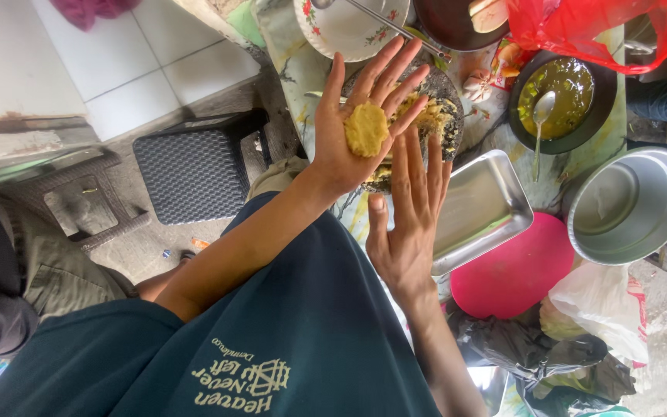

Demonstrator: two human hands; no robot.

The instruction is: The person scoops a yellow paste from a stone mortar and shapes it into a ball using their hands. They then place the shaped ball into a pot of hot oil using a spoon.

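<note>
Above a stone mortar (445, 93) of yellow mash, left hand (353, 127) lies flat, palm up, cradling a round yellow dough patty (366, 129); right hand (411, 224), released and empty, stands just beside it.

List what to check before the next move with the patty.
1. Patty resting on the open left hand: ok.
2. Right hand empty, fingers flat, beside the left: ok.
3. Patty round and whole: ok; evenness of thickness: cannot tell.
4. Steel tray empty, close by the right hand: ok.
5. Yellow mix left in the stone mortar: ok.
</note>
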